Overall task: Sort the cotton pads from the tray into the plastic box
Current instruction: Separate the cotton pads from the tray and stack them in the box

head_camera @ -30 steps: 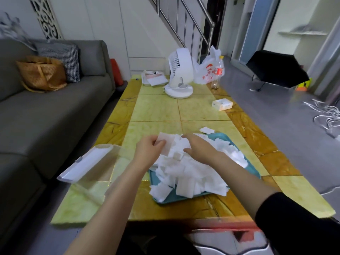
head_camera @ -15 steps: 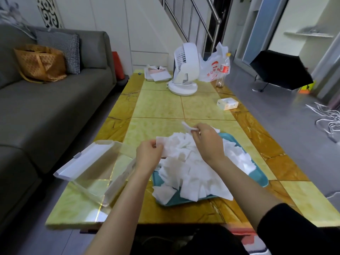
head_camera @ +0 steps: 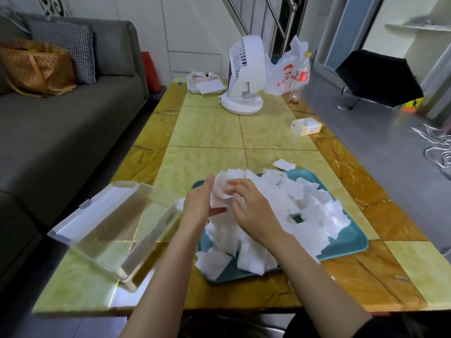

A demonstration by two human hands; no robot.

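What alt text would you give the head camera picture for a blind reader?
The left hand and right hand hold cotton pads over a teal tray heaped with them. An open clear box sits left of it on a yellow table, a white fan beyond.

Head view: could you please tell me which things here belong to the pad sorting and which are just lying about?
Job in hand: cotton pads, teal tray, clear plastic box, left hand and right hand, both gripping pads.

Lying about: white fan, plastic bag, bottle, small carton, black umbrella, orange bag.
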